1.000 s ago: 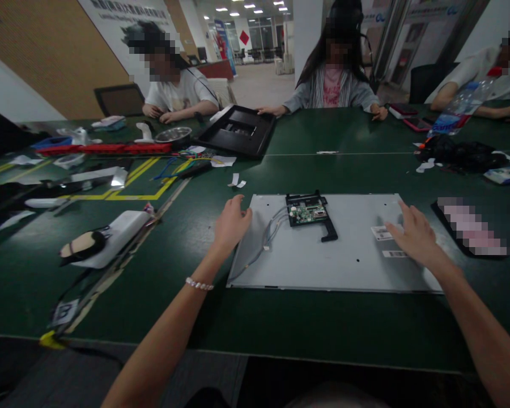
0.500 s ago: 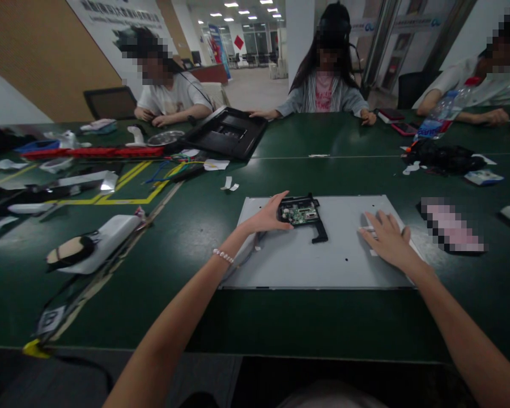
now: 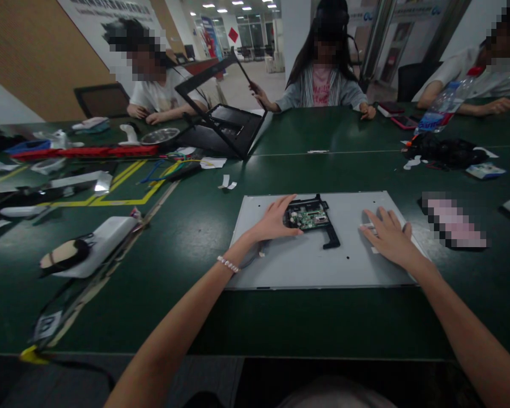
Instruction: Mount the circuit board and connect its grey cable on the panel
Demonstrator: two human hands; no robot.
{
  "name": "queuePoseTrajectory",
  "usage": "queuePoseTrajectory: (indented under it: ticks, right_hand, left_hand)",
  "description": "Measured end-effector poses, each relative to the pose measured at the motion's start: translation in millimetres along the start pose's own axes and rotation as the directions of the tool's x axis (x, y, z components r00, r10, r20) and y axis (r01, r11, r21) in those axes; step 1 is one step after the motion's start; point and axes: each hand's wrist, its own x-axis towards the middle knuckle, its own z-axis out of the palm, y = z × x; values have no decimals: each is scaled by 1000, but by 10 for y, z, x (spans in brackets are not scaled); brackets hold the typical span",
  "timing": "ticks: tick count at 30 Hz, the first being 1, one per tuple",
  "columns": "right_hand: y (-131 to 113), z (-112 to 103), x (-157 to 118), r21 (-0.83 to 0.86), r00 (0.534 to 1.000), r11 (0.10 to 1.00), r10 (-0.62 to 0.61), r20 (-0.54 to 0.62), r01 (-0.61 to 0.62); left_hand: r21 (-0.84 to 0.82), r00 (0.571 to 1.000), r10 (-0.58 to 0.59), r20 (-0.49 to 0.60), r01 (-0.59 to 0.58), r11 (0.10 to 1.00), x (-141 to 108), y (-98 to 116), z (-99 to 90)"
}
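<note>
A flat grey metal display panel (image 3: pixel 289 266) lies on the table in front of me. On its upper middle sits a green circuit board (image 3: pixel 308 219) in a black plastic bracket (image 3: pixel 332 235), with one arm sticking out toward me. My left hand (image 3: pixel 276 221) grips the left side of this bracket between thumb and fingers, covering that edge. A thin cable (image 3: pixel 250 259) runs out from under my left wrist. My right hand (image 3: pixel 385 235) lies flat on the panel's right part with fingers spread, partly over a small white label (image 3: pixel 374 249).
Across the table a person's hand (image 3: pixel 261 97) holds up a thin black frame (image 3: pixel 204 79) above a black back cover (image 3: pixel 225 130). A phone (image 3: pixel 454 221) lies right of the panel. Cables, a white device (image 3: pixel 97 243) and a bottle (image 3: pixel 442 107) stand around.
My left hand and the bracket with the circuit board have slid slightly right on the panel. My right hand stays put. Across the table, the black frame has been raised off the cover.
</note>
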Motion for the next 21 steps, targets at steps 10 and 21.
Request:
queuePoseTrajectory:
  ticks: [10, 21]
  right_hand:
    - [49, 63, 14, -14, 1000, 1000, 5, -4, -5]
    - [62, 27, 3, -16, 1000, 1000, -4, 18, 4]
  left_hand:
    - [-62, 990, 82, 111, -76, 995, -45, -50, -79]
    - [-105, 985, 94, 146, -79, 991, -82, 27, -94]
